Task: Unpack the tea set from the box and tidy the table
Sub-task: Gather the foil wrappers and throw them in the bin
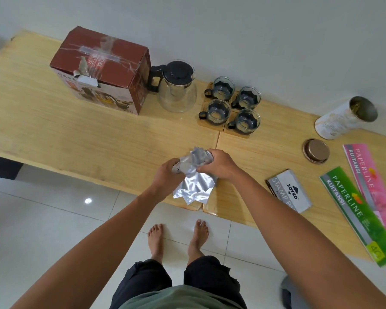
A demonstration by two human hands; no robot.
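Observation:
Both hands grip a crumpled silver foil wrapper (194,181) over the near edge of the wooden table (54,134). My left hand (166,175) holds its left side, my right hand (218,163) bunches its top. The red-brown tea set box (103,70) stands shut and taped at the back left. Beside it stands a glass teapot (176,88) with a black lid and handle. Several glass cups (230,104) with black holders sit on wooden coasters to its right.
A white cylindrical tin (343,119) lies on its side at the far right, its brown lid (316,150) next to it. A grey stamp pad box (290,190), a green receipt book (354,217) and a pink receipt book (370,186) lie at the right. White wall behind, tiled floor below.

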